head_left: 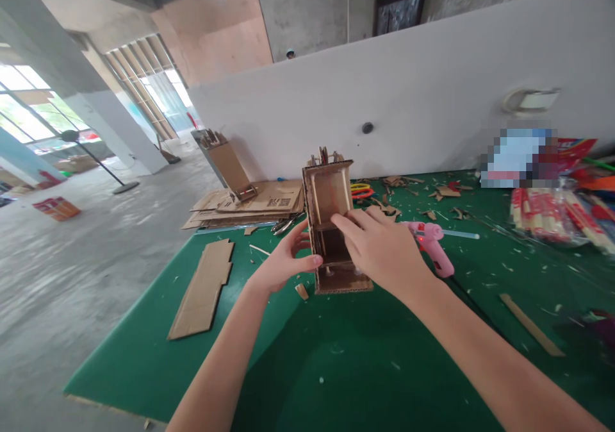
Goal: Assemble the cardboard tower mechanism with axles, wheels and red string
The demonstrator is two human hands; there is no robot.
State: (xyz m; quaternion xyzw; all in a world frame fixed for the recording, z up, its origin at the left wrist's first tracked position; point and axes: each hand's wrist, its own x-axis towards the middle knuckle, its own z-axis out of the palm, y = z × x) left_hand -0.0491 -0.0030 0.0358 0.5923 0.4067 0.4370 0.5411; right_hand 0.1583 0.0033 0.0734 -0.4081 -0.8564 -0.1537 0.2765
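A small cardboard box with inner shelves [331,191] stands tilted in front of me, its open side facing me. Sticks poke up behind its top edge. My left hand [286,262] grips the left wall, thumb on the front edge and fingers around the outside. Across the right wall lies my right hand [377,243], its fingertips reaching in to the middle shelf and hiding part of that wall. Just right of this hand, a pink hot glue gun [435,246] with a clear glue stick lies on the green table [355,361].
A notched cardboard piece [204,288] lies at left. Behind it, stacked cardboard sheets [269,198] carry another cardboard construction [230,166]. Scissors with orange and yellow handles [361,191] and scraps lie beyond the box. Bagged sticks [545,217] and a cardboard strip [531,326] are at right.
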